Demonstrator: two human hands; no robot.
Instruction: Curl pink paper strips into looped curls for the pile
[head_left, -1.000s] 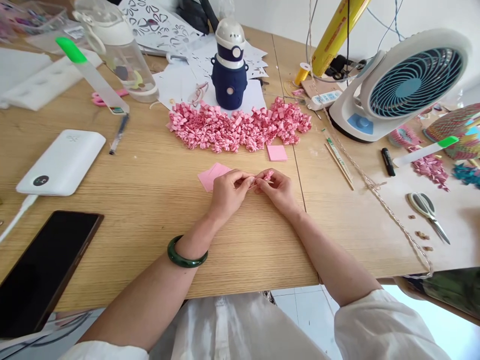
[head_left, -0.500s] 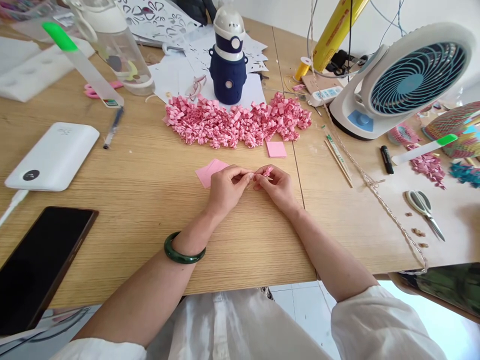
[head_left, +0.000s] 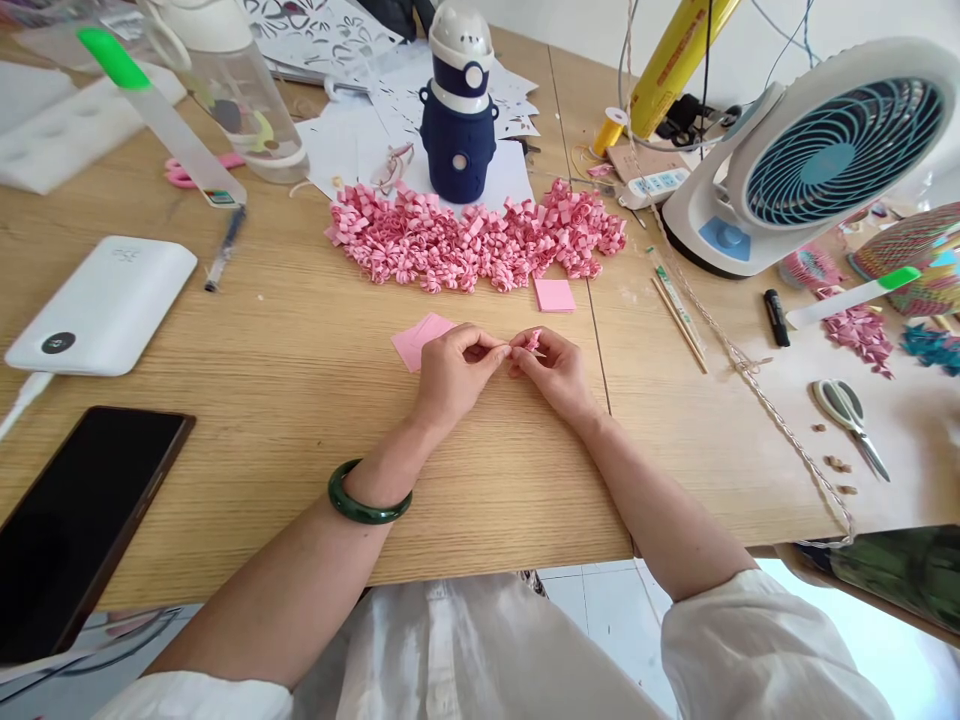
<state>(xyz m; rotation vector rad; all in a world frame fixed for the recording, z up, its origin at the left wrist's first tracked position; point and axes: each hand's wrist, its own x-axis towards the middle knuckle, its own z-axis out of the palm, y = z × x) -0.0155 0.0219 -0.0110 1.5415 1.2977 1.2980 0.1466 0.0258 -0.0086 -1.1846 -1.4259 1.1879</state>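
My left hand (head_left: 451, 372) and my right hand (head_left: 556, 370) meet at the middle of the wooden table (head_left: 300, 340), fingers pinched together. Between them is a small curled pink paper piece (head_left: 533, 342) wound on a thin stick; the right fingers pinch the paper, the left fingers pinch the stick's end. A green bangle (head_left: 367, 498) sits on my left wrist. Flat pink paper squares (head_left: 417, 340) lie just behind my left hand. A long heap of curled pink paper pieces (head_left: 472, 237) lies farther back, with one more pink square (head_left: 554, 295) beside it.
A navy and white bottle (head_left: 459, 105) stands behind the heap. A white desk fan (head_left: 810, 160) is at the right, with scissors (head_left: 847, 412), a black marker (head_left: 775, 318) and wooden sticks (head_left: 677, 318) nearby. A white power bank (head_left: 101, 307) and a dark phone (head_left: 75, 525) lie left.
The hands stay pinched together on the pink piece with only slight finger movement. The view has shifted a little, so the table's things sit slightly higher in the picture.
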